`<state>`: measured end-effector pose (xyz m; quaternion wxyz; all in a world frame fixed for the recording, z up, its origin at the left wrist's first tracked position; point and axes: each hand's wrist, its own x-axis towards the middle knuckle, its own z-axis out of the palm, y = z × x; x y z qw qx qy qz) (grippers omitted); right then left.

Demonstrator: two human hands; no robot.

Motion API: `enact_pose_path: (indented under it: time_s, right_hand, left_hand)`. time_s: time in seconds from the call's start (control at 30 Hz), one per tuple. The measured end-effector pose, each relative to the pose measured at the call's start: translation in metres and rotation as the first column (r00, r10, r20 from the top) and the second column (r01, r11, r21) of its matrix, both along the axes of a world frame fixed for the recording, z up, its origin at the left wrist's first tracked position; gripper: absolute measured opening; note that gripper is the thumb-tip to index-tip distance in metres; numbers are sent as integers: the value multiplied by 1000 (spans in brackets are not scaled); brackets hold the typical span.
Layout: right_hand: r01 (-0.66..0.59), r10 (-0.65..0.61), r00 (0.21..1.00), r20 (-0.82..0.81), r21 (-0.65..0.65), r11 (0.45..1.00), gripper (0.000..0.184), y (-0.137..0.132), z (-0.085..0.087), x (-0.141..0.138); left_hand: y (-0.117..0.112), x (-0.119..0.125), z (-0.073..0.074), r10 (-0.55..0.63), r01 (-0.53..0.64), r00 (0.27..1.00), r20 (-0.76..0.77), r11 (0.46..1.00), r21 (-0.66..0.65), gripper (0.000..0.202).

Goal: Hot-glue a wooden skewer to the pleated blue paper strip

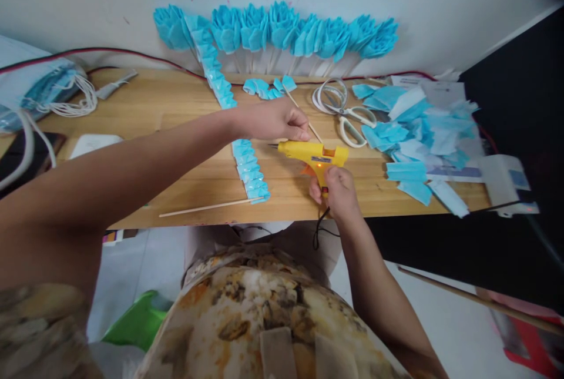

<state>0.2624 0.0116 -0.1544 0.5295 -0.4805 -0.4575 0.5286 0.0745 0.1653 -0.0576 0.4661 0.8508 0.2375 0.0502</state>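
Note:
My right hand [337, 191] is wrapped round the handle of a yellow glue gun [315, 154], its nozzle pointing left over the wooden table [176, 108]. My left hand [275, 121] reaches across the table with its fingers pinched on a thin wooden stick [314, 130] just above the gun's nozzle. A long strip of pleated blue paper [249, 170] runs under my left wrist from the wall toward the table's front edge. A second thin stick [202, 207] lies near the front edge.
Blue paper flowers [282, 29] lean against the wall. White scissors [348, 117] lie right of my left hand. Cut blue and white paper pieces [418, 132] pile up at the right. A white cord bundle [73, 100] and a bag of blue masks [39, 88] sit at the left.

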Motion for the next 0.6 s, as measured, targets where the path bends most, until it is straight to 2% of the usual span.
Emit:
enact_pose_path:
  time_s: [0.1,0.2,0.27,0.33,0.4,0.5,0.53,0.6]
  right_hand:
    - [13,-13,1000,14,-16,1000,64,0,2,-1]
    - [50,-50,999,2,-16,999,62,0,5,-3]
    - [76,-76,997,-1,-15,997,64,1,9,-4]
    - [103,-103,995,5,-20,995,65,1,13,-5]
    - [123,-123,992,12,-31,992,66,2,16,-7]
    - [126,-125,992,27,-31,992,68,2,19,-8]
    - [125,-124,992,30,-27,992,68,2,20,-8]
    - [119,-118,992,33,-12,993,69,2,19,-7]
  left_hand:
    - [-1,6,-1,43,-36,997,-68,993,110,23]
    - [6,-1,15,216,-178,972,-93,935,306,26]
    - [6,-19,32,346,-290,937,-47,847,445,31]
    - [-3,-47,50,449,-396,893,5,783,480,35]
    - [-21,-82,59,577,-498,817,3,703,508,39]
    - [-53,-135,52,710,-592,700,-78,639,491,43]
    - [-63,-150,46,738,-621,667,-102,626,472,43]
    - [-77,-176,29,793,-666,602,-94,563,490,47]
